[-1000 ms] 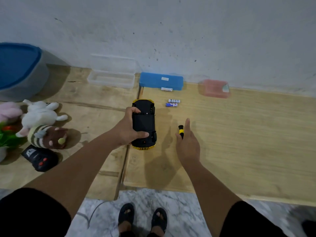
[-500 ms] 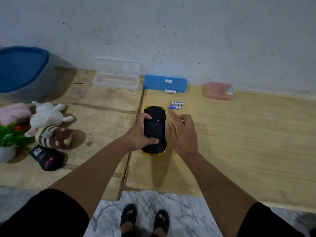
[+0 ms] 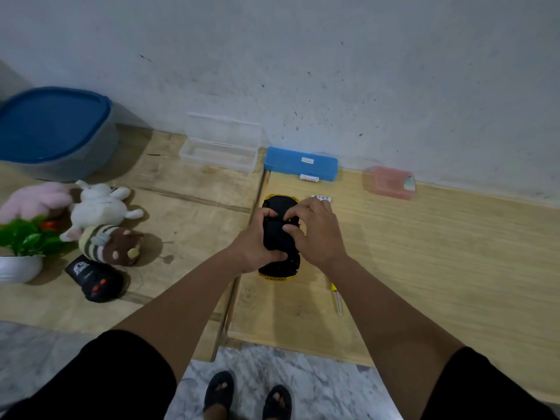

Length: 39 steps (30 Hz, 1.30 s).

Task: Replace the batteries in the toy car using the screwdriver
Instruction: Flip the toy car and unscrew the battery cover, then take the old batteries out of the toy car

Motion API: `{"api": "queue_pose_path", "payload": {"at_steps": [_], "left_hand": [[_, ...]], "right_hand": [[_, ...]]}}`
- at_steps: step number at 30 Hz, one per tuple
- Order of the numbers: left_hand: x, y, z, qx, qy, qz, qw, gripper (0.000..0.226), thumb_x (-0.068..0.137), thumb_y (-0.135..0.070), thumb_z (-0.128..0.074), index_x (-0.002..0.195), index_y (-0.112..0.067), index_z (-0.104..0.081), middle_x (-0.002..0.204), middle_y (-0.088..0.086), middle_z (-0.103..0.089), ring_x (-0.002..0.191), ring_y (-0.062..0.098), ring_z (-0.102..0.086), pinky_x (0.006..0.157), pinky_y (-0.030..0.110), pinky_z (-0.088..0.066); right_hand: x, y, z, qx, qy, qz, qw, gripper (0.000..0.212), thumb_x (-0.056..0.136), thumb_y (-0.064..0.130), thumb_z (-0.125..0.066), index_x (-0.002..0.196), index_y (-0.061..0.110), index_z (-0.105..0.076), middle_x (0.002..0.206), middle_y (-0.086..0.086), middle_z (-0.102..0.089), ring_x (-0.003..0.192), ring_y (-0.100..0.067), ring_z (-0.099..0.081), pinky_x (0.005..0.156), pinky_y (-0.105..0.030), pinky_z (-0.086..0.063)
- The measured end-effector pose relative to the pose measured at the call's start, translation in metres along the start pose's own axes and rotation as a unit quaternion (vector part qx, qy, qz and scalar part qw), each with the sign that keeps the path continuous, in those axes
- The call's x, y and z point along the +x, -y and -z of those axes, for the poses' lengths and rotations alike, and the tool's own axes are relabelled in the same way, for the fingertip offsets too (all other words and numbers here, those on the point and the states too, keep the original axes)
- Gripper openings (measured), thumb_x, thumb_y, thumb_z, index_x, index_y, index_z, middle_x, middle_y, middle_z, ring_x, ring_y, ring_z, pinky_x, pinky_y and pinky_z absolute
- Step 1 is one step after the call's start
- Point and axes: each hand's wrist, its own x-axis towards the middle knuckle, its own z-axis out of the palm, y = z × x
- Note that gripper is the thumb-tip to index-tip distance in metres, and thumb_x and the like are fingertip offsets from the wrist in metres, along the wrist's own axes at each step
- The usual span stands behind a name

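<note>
Spanning mid-frame, a pale wooden bench [image 3: 424, 256] meets a grey wall [image 3: 303, 56]; both hands [image 3: 254, 247] [image 3: 318, 234] grip the upturned toy car [image 3: 280, 234], screwdriver [image 3: 335, 297] apparently lying beside.

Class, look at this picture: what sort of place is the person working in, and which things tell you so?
Probably a home play or hobby corner: plush toys and a remote control lie on low wooden boards against a bare wall.

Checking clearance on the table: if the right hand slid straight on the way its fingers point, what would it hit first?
The right hand points up-left across the toy car, which its fingers already touch; beyond that, probably the left hand, though depth is unclear.
</note>
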Motion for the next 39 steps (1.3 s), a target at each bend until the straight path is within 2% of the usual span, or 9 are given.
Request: {"api": "queue_pose_path", "payload": {"at_steps": [4,7,10,13,15,20,25,29,39], "left_hand": [[0.000,0.004,0.001,0.006,-0.003,0.008,1.000,0.078,0.072,-0.009,-0.078,0.124,-0.029,-0.025,0.121,0.006,-0.052,0.108,0.023,-0.057,0.090,0.036,-0.051],[0.001,0.004,-0.001,0.005,0.003,0.021,1.000,0.084,0.071,-0.009,-0.080,0.132,-0.023,-0.023,0.122,0.003,-0.052,0.109,0.021,-0.056,0.095,0.039,-0.049],[0.001,0.003,-0.006,-0.006,0.015,0.017,1.000,0.083,0.071,-0.005,-0.079,0.132,-0.021,-0.026,0.123,0.006,-0.052,0.105,0.020,-0.058,0.088,0.031,-0.051],[0.004,0.000,-0.013,-0.017,0.026,0.018,0.999,0.080,0.073,-0.002,-0.077,0.131,-0.023,-0.027,0.123,0.006,-0.051,0.103,0.019,-0.059,0.084,0.026,-0.050],[0.007,-0.001,-0.018,-0.024,0.035,0.024,0.999,0.079,0.074,-0.001,-0.076,0.131,-0.024,-0.027,0.122,0.005,-0.052,0.100,0.017,-0.059,0.079,0.023,-0.050],[0.015,-0.004,-0.028,-0.019,0.046,0.046,0.998,0.079,0.076,-0.001,-0.075,0.133,-0.026,-0.026,0.115,0.001,-0.054,0.085,0.004,-0.058,0.055,0.012,-0.046],[0.018,-0.003,-0.031,-0.018,0.042,0.064,0.997,0.080,0.076,-0.001,-0.074,0.134,-0.027,-0.026,0.113,0.000,-0.055,0.086,0.003,-0.058,0.056,0.014,-0.047],[0.016,-0.003,-0.030,-0.022,0.045,0.074,0.996,0.080,0.076,0.000,-0.074,0.135,-0.027,-0.026,0.104,-0.007,-0.054,0.085,0.002,-0.057,0.054,0.012,-0.047],[0.017,-0.005,-0.033,-0.027,0.044,0.076,0.996,0.080,0.076,0.000,-0.074,0.134,-0.028,-0.026,0.104,-0.007,-0.055,0.087,0.003,-0.058,0.058,0.015,-0.048]], "right_hand": [[0.003,0.006,0.006,0.105,0.046,-0.065,0.991,0.008,0.083,0.015,-0.066,0.091,0.014,-0.066,0.083,0.003,-0.062,0.085,-0.014,-0.053,0.075,-0.024,-0.043],[0.004,0.003,0.016,0.173,0.009,-0.125,0.977,0.007,0.085,0.013,-0.065,0.091,0.012,-0.066,0.081,0.005,-0.062,0.074,-0.003,-0.054,0.063,-0.002,-0.036],[0.004,-0.011,0.026,0.185,-0.021,-0.171,0.967,0.008,0.087,0.013,-0.063,0.094,0.011,-0.065,0.081,0.003,-0.061,0.073,-0.005,-0.052,0.059,0.002,-0.034],[-0.006,-0.036,0.033,0.155,-0.019,-0.208,0.966,0.010,0.088,0.013,-0.060,0.097,0.011,-0.066,0.088,-0.002,-0.065,0.080,-0.011,-0.055,0.058,-0.005,-0.036],[-0.018,-0.054,0.036,0.134,-0.006,-0.229,0.964,0.014,0.089,0.012,-0.058,0.101,0.012,-0.065,0.091,-0.006,-0.068,0.082,-0.015,-0.057,0.063,-0.021,-0.039],[-0.047,-0.099,0.027,0.097,0.013,-0.271,0.957,0.039,0.091,0.014,-0.055,0.128,0.025,-0.053,0.096,-0.010,-0.066,0.096,-0.022,-0.058,0.078,-0.024,-0.039],[-0.059,-0.117,0.018,0.068,0.025,-0.287,0.955,0.036,0.092,0.014,-0.053,0.126,0.026,-0.053,0.099,-0.006,-0.062,0.103,-0.017,-0.052,0.081,-0.025,-0.039],[-0.062,-0.118,0.017,0.072,0.011,-0.267,0.961,0.029,0.094,0.012,-0.051,0.120,0.022,-0.057,0.081,0.005,-0.053,0.102,-0.019,-0.045,0.075,-0.024,-0.033],[-0.061,-0.126,0.021,0.044,0.010,-0.273,0.961,0.031,0.094,0.008,-0.046,0.118,0.025,-0.056,0.092,-0.006,-0.063,0.095,-0.014,-0.044,0.077,-0.027,-0.038]]}}
